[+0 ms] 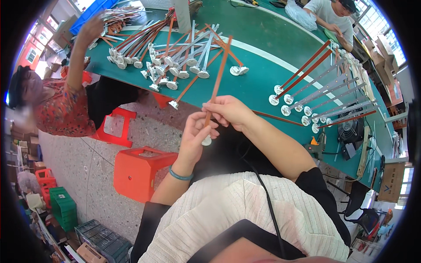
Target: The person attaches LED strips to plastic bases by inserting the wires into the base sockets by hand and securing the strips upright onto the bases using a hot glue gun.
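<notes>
Far left: co-worker in a patterned red top [61,107], one arm raised. Next, heap of strips with white round bases [169,70] on the green bench [259,83]. Left hand [196,133]: fingers clamped on lower part of a brown strip [217,83], near its white disc [206,140]. Strip's long axis runs up and away from the body, tilting right, free end toward bench. Right hand [232,112]: pinching same strip just above left; left nearer disc, right nearer free end. Further right, second group of disc-ended strips [308,109], well apart from the grip
</notes>
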Demonstrator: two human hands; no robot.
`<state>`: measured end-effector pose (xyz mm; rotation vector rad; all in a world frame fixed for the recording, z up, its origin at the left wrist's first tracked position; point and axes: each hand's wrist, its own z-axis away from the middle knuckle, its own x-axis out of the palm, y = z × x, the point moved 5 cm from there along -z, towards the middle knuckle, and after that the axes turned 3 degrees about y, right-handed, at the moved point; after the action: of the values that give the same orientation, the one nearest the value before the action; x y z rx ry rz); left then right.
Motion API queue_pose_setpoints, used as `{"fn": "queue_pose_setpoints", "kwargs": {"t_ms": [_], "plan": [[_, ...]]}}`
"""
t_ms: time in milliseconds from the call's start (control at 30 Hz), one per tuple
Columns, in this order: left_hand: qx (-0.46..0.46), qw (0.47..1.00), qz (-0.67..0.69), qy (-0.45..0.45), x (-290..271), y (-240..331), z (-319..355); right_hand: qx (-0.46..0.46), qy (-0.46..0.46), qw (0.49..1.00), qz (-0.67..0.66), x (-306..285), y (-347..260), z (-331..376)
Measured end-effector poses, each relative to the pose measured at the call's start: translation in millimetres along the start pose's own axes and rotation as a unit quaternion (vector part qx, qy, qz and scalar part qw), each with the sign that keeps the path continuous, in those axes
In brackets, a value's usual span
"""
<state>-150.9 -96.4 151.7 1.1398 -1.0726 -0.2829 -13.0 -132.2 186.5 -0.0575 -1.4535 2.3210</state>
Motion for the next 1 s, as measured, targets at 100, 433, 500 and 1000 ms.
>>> {"fn": "queue_pose_setpoints", "kwargs": {"t_ms": [100,433,500,1000], "plan": [[-0.095,0.986,0.137,-0.023,-9.9,-15.4,8.3,-0.026,0.0,1.0,-0.003,-0.7,-2.2,11.6],[-0.084,0.977,0.167,-0.104,3.8,-20.5,-4.0,-0.209,0.006,0.976,0.062,-31.6,-11.1,63.7],[-0.095,0.977,0.164,-0.095,10.9,-29.3,-11.8,-0.275,0.041,0.958,0.069,-40.9,-8.7,65.2],[0.111,0.811,-0.503,-0.278,9.5,-161.4,-26.1,-0.338,0.116,0.93,0.087,-94.9,46.0,55.8]]}}
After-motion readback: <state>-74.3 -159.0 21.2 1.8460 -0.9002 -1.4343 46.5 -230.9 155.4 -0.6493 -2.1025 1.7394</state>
